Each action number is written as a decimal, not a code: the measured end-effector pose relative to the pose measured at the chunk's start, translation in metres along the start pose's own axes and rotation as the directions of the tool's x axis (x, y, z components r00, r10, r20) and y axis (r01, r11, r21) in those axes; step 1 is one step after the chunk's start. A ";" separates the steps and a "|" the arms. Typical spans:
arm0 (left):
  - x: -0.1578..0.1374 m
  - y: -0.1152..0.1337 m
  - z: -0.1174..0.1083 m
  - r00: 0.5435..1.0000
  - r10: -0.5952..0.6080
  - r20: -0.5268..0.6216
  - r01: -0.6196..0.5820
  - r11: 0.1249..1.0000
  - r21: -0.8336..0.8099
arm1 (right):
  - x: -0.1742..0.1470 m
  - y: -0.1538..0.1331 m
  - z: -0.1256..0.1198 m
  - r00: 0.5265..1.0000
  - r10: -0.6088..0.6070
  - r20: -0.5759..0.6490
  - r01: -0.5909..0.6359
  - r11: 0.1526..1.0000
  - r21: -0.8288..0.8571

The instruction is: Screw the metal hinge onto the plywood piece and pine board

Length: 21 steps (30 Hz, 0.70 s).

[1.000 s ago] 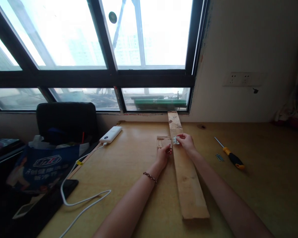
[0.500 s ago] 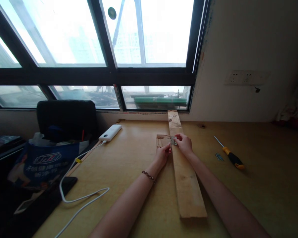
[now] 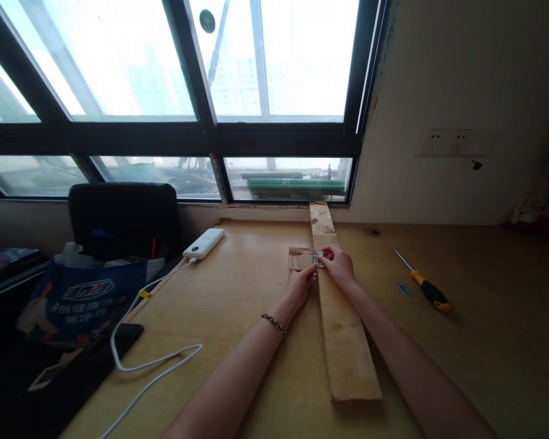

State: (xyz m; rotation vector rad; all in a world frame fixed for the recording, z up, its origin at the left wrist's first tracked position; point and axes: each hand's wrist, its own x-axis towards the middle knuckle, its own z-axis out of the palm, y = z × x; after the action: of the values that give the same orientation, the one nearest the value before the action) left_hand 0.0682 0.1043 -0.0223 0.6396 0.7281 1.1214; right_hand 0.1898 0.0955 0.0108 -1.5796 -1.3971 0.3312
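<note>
A long wooden board (image 3: 348, 341) lies on the table, its far end near the window. Against its left side rests a short wood piece (image 3: 299, 258). Across the joint between the two sits a small metal hinge (image 3: 319, 260). My left hand (image 3: 301, 285) pinches the hinge's left edge, by the short piece. My right hand (image 3: 338, 266) has its thumb and fingers closed on the hinge's right side, over the long board. The fingers partly cover the hinge. To the right lie a yellow-and-black screwdriver (image 3: 424, 283) and several screws (image 3: 404, 289).
A white power bank (image 3: 204, 244) with a white cable (image 3: 165, 366) lies on the table's left side. Beyond the left edge stand a black chair (image 3: 123, 213) and a blue bag (image 3: 82, 299). The window (image 3: 279, 140) and wall close off the table's back.
The hinge appears tilted or shifted slightly between my fingers. Both hands stay in nearly the same place, and the boards and tools lie as before.
</note>
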 end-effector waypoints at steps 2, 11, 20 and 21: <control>0.000 0.000 0.000 1.000 0.012 0.016 -0.012 1.000 -0.004 | 0.000 -0.001 0.001 1.000 -0.022 -0.022 0.021 0.997 -0.073; 0.002 -0.002 -0.002 1.000 0.021 -0.003 -0.021 1.000 -0.016 | 0.003 -0.001 -0.007 0.975 -0.124 0.185 0.120 0.992 0.030; 0.000 0.000 -0.001 1.000 0.015 -0.025 -0.015 0.999 -0.033 | 0.003 0.002 -0.011 0.953 -0.189 0.235 0.160 0.977 0.139; 0.000 0.000 -0.001 1.000 0.016 -0.020 -0.017 0.999 -0.034 | 0.003 0.002 -0.011 0.953 -0.189 0.235 0.160 0.977 0.140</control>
State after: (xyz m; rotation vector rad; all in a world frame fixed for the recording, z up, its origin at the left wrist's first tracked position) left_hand 0.0675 0.1042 -0.0232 0.6070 0.7204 1.1550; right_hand 0.1999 0.0932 0.0152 -1.3392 -1.6641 0.5087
